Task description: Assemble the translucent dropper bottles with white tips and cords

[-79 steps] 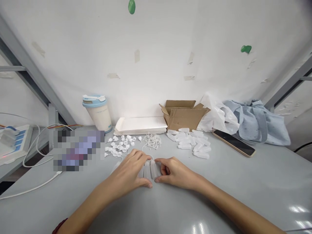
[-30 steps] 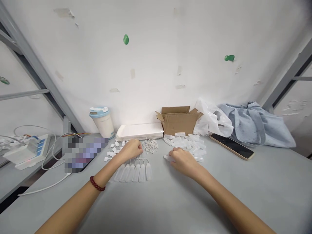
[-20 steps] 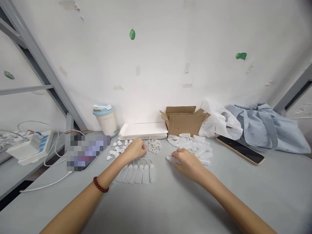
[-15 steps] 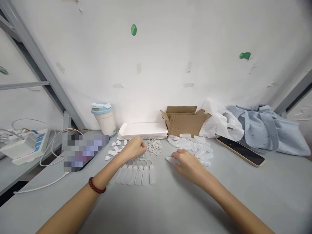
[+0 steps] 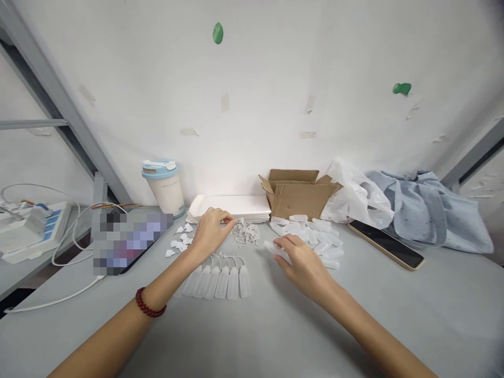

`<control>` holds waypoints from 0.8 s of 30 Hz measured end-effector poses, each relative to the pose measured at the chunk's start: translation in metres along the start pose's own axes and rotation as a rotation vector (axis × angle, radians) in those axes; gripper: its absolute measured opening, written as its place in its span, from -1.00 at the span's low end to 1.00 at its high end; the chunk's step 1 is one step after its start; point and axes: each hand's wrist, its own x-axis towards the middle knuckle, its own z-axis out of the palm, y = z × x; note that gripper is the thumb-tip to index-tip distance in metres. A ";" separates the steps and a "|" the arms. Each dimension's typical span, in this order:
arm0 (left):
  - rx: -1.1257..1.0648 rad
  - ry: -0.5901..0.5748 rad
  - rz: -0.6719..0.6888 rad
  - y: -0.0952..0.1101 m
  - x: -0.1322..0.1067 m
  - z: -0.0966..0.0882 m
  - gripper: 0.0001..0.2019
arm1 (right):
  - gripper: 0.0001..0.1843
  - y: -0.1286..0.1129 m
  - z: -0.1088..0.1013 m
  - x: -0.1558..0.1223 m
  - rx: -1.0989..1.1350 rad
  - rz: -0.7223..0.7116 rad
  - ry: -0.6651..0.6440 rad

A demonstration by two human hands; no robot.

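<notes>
My right hand (image 5: 301, 262) has its thumb and fingers closed on a small translucent plastic bottle (image 5: 270, 247), whose narrow end points left. A pile of similar bottles (image 5: 323, 245) lies just beyond that hand. My left hand (image 5: 212, 231) pinches at the left edge of a tangle of thin white cords (image 5: 248, 234), and a cord seems to rise at its fingertips. Below it lies a row of translucent bottles (image 5: 222, 283) with white cord loops at their tops. Small white folded pieces (image 5: 181, 243) are scattered left of my left hand, which partly hides them.
Along the wall stand a lidded paper cup (image 5: 167, 191), a stack of white envelopes (image 5: 236, 206), an open cardboard box (image 5: 301, 199) and a white plastic bag (image 5: 354, 197). A phone (image 5: 386, 244) and a blue cloth bag (image 5: 449, 215) lie right. A power strip (image 5: 43, 228) and cables are left.
My left hand has turned and its fingertips have come to the cord tangle's edge. My right hand keeps the bottle, shifting slightly up and left. The view has moved slightly.
</notes>
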 end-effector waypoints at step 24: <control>0.089 -0.132 -0.001 -0.001 -0.002 0.003 -0.82 | -0.72 -0.002 0.003 -0.003 0.016 -0.068 0.057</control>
